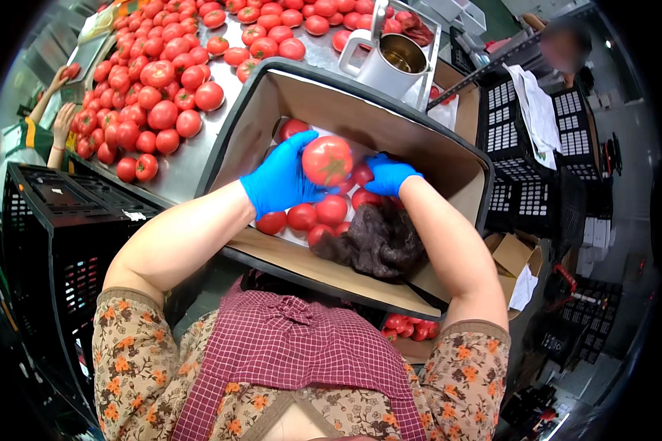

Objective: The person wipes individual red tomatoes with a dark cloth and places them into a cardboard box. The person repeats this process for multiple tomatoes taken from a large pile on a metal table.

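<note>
My left hand, in a blue glove, holds a ripe red tomato with its green stem end facing up, above a paper-lined dark crate. Inside the crate is my right hand, also gloved, its thumb and fingers around another tomato. Several tomatoes lie on the crate's bottom, some hidden by my hands. A crumpled dark brown cloth covers part of them on the near right side.
Many tomatoes are heaped on the metal table. A metal pitcher stands behind the crate. Black plastic crates are stacked at left, others at right. Another person's hand is at the table's left edge.
</note>
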The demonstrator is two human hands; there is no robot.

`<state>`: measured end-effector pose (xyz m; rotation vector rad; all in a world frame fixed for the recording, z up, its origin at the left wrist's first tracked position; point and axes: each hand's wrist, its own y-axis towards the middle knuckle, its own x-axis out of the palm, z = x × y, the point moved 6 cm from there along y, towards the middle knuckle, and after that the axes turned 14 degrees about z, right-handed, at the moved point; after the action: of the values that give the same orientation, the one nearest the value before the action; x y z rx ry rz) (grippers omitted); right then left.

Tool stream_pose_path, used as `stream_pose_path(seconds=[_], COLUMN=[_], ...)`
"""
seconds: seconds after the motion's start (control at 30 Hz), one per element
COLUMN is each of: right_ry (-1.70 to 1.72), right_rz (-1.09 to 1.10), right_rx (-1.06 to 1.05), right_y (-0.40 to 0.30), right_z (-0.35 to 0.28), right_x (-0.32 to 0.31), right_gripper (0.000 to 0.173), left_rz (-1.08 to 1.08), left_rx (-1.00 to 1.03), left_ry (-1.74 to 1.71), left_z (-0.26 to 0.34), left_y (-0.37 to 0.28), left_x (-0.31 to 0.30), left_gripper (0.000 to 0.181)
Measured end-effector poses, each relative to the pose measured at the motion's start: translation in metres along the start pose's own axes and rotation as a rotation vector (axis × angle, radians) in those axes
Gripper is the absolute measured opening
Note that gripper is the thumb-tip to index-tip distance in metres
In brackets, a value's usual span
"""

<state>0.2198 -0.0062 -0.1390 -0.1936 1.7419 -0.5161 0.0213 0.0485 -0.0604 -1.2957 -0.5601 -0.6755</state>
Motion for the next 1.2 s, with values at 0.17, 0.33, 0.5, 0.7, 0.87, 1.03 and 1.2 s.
stream_pose_path(seconds=[0.17,0.33,0.5,0.7,0.87,1.03,1.2], right_ry=[-0.026,0.087,0.573,1.042,1.542,0.995,0.209], right_rz=[0.122,0.251,0.478,0.582,0.544,0.202,-0.264], right_rx=[0.134,0.216,0.086,-0.048,0.073,0.111,-0.299], right_y=[0.015,0.005,-0.037,-0.078,-0.096,-0.087,-0.097], right_z=[-0.002,0.001,-0.015,-0.058,-0.05,-0.054,-0.103], right_x=[0.022,0.013,-0.031,-0.06,-0.061,0.003,0.07], right_gripper=[0.063,0.066,0.076,0.079,0.061,0.025,0.036], left_rz=[0.037,0.177,0.139,-0.022,-0.147,-0.163,-0.193], left_rx=[0.122,0.24,0.269,0.214,0.125,0.07,0.047], left_ry=[0.041,0.114,0.515,0.683,0.62,0.357,0.242], left_z=[0.022,0.027,0.021,-0.004,-0.006,0.003,0.011], left_y=[0.004,0.009,0.019,0.014,-0.001,0.001,-0.001], left_x=[0.001,-0.006,-0.013,0.001,0.016,0.014,0.016], left_gripper=[0.062,0.049,0.038,0.05,0.054,0.064,0.066])
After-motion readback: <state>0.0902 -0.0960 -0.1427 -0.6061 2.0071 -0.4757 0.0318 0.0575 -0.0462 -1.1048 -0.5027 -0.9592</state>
